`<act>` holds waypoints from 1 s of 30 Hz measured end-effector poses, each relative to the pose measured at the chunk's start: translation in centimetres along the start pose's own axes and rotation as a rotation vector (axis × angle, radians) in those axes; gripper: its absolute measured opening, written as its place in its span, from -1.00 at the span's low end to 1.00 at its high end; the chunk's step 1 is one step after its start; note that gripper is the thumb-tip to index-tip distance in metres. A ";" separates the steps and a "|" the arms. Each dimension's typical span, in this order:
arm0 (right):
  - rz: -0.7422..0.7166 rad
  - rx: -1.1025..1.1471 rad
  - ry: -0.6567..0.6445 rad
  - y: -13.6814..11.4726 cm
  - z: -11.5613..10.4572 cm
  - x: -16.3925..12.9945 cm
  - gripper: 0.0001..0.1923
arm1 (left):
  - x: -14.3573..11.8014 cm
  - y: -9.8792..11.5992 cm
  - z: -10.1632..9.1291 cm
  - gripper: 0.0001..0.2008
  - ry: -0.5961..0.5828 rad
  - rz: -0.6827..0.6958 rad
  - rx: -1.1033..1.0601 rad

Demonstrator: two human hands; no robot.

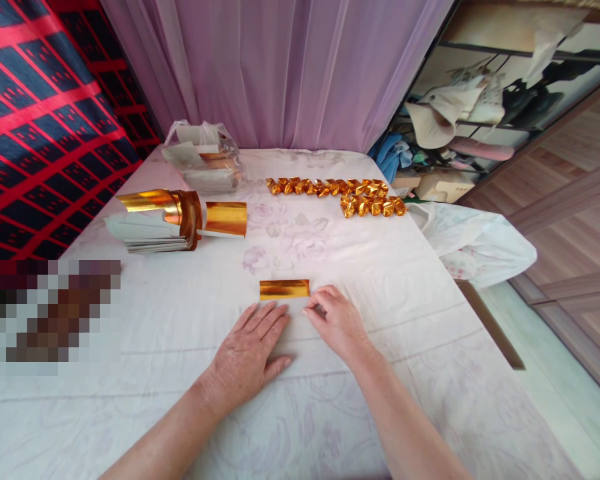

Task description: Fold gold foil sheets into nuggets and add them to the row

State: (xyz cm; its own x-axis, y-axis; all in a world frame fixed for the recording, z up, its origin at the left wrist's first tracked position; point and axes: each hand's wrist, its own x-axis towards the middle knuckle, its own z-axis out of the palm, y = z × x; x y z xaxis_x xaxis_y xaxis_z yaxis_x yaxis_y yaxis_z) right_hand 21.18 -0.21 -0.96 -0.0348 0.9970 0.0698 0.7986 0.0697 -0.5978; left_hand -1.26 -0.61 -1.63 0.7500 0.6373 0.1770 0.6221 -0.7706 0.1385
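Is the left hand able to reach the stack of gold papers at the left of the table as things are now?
Probably yes. The left hand lies flat on the tablecloth, and only bare cloth shows between it and the stack of gold papers, which sits farther away to its left.

The worktop [130,400] lies bare across the lower frame and around the gold paper strip [284,289] at centre. Obstacles sit higher up: a stack of gold sheets [165,223] at left, a plastic bag [203,160] behind it, and rows of folded gold pieces [340,192] at upper centre-right, with open cloth between them.
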 end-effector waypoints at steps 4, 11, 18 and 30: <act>0.015 0.000 -0.011 -0.1 -0.1 0.0 -0.94 | -0.4 -0.3 -0.1 -0.42 0.028 0.000 0.036; 0.002 0.000 0.016 0.1 0.1 0.0 -0.95 | -1.3 -0.7 -0.5 -0.44 0.067 0.007 0.111; 0.013 0.013 0.012 0.1 0.1 0.0 -0.93 | -2.0 -1.3 -1.1 -0.45 0.097 0.012 0.181; 0.036 0.027 -0.006 0.0 0.0 0.0 -0.93 | -2.8 -2.1 -1.5 -0.48 0.106 0.013 0.191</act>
State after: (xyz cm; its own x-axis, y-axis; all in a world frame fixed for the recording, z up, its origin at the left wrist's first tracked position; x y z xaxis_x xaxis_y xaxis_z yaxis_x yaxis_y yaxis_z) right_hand 21.20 -0.18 -0.96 -0.0103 0.9990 0.0431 0.7827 0.0349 -0.6214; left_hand -4.99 -0.73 -0.97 0.7369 0.6152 0.2802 0.6511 -0.7573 -0.0497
